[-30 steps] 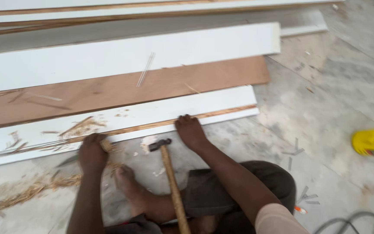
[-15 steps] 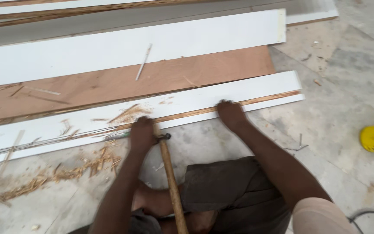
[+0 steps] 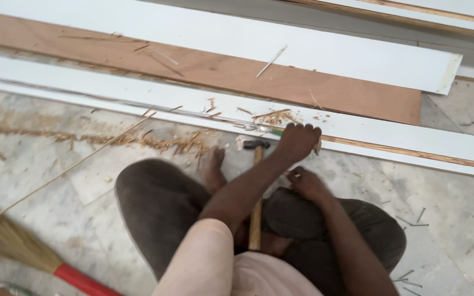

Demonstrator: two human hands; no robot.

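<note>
My left hand (image 3: 297,141) is closed on a small tool whose metal tip (image 3: 256,128) lies against the near edge of a long white board (image 3: 412,143). That edge shows a strip of bare wood to the right of the hand. A hammer (image 3: 255,208) with a wooden handle lies on the floor between my legs, its head just left of my left hand. My right hand (image 3: 306,184) sits lower, by my knee, with its fingers curled and blurred. I cannot see whether it holds anything.
A brown plywood sheet (image 3: 303,85) and more white boards (image 3: 325,52) lie beyond the near board. Wood splinters (image 3: 165,143) litter the marble floor. A broom (image 3: 12,241) with a red handle is at the bottom left. Loose nails (image 3: 412,219) lie at the right.
The view has swung to the right along the board. My left hand has moved along the board's edge beside the hammer head. My right hand has come off the board, down to my knee.
</note>
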